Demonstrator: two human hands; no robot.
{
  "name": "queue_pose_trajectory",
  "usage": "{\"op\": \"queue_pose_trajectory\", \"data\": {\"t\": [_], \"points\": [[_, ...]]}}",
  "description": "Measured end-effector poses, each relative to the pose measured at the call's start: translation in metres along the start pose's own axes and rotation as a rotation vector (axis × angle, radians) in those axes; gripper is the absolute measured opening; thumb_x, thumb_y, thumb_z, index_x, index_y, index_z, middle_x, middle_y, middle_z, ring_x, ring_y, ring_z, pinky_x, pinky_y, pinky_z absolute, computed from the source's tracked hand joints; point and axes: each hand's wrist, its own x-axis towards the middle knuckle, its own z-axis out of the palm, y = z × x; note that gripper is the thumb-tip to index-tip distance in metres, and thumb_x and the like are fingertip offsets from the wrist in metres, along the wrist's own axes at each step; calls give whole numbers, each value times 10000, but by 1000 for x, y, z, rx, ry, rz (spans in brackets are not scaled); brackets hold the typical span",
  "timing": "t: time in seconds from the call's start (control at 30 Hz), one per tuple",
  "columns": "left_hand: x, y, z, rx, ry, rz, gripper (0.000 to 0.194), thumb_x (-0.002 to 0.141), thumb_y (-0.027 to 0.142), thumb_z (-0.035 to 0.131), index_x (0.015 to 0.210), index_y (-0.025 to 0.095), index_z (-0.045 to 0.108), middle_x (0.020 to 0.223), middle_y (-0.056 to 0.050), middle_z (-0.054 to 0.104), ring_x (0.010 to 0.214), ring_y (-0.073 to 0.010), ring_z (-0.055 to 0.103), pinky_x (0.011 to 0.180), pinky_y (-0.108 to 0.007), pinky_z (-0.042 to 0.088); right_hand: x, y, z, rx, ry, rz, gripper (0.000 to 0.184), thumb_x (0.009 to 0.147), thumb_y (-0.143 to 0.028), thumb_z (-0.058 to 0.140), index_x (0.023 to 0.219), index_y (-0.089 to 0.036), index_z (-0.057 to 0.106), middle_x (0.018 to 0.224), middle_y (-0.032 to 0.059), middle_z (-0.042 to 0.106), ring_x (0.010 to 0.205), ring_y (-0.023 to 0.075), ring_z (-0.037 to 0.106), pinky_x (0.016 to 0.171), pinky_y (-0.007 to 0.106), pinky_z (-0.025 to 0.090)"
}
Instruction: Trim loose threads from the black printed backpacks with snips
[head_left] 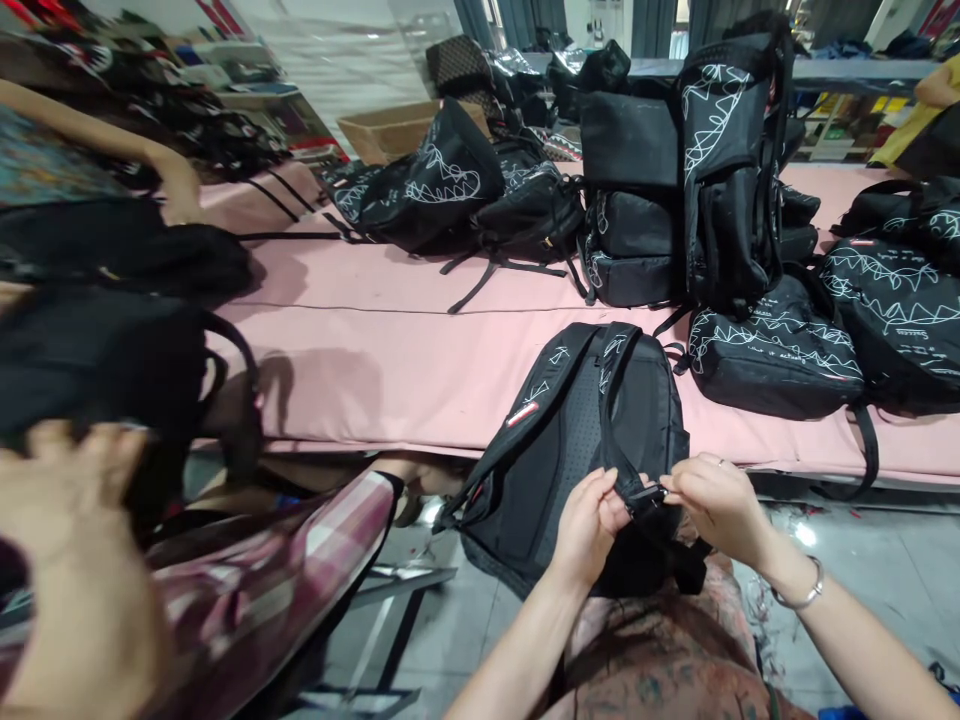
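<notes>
A black backpack [559, 470] leans between the pink table edge and my lap, its back panel and shoulder straps facing up. White scribbled lines and a small red-and-white label mark the straps. My left hand [592, 520] is closed on the lower end of a shoulder strap [615, 420]. Close beside it, my right hand [712, 505], with a bracelet at the wrist, pinches the strap's buckle [646, 495]. Fingers partly cover the buckle, so its details are hidden. The backpack's lower end rests near my patterned clothing.
Several black backpacks [772, 350] with white scribbles are piled on the pink table [337, 340]. A cardboard box [405, 130] stands behind. At left, a co-worker's hand [75, 540] lies by another black bag [97, 360]; another person's arm [176, 175] reaches over bags beyond.
</notes>
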Motion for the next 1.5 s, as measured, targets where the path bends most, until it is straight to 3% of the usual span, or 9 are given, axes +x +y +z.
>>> {"op": "queue_pose_trajectory", "data": {"t": [0.13,0.23,0.37,0.47,0.7,0.87,1.0,1.2,1.5], "points": [[5,3,-4,-15,13,12,189,707,160,619,775,132,445,747,-127,672,727,-252,667,620,-329,545,-9,2,9,244,122,239,85,877,-204,472,918,-170,539,823,52,592,750,153,549,674,271,420],[8,8,-6,-14,31,17,130,748,165,587,784,109,475,775,-147,673,741,-248,667,651,-339,546,-13,-1,17,422,58,436,300,810,-239,568,1092,-182,485,885,40,585,755,149,555,664,257,435],[9,14,-8,1,52,78,145,746,188,609,751,106,490,778,-135,674,752,-238,665,649,-321,546,-17,-7,30,345,-96,372,212,718,-303,683,853,-183,571,783,11,573,731,150,522,669,251,378],[10,16,-12,24,68,117,209,709,237,664,747,105,506,805,-123,673,755,-216,661,656,-301,545,-24,-9,45,179,0,389,176,801,-241,574,661,-158,508,646,2,516,634,128,470,603,241,307],[10,15,-21,129,114,79,355,604,328,753,696,139,467,719,-17,640,611,-138,630,557,-248,536,-39,-13,76,-1,140,412,222,839,-223,491,631,-148,510,616,27,496,612,142,438,563,258,251],[8,10,-12,24,68,173,378,596,347,759,745,144,477,759,-31,641,615,-124,615,548,-234,526,-31,-22,56,285,2,480,54,772,-203,576,782,-167,538,704,0,544,650,129,482,599,232,325],[4,11,-7,125,-33,238,333,673,359,706,719,135,464,795,-52,638,646,-107,600,556,-208,513,-31,-19,28,484,-17,478,250,825,-269,532,1056,-186,485,908,37,560,785,148,526,677,245,390],[-4,14,-3,226,-59,250,328,705,369,674,693,137,442,728,-25,606,634,-92,576,562,-192,496,-27,-3,1,225,26,335,121,898,-248,451,917,-170,541,738,23,522,692,136,490,633,248,349],[-7,14,2,249,-43,261,330,659,362,710,669,138,468,634,17,542,594,-80,538,520,-164,477,-5,-7,-8,-100,-56,151,327,938,-378,368,788,-151,550,706,47,540,664,148,481,607,272,308]]}}
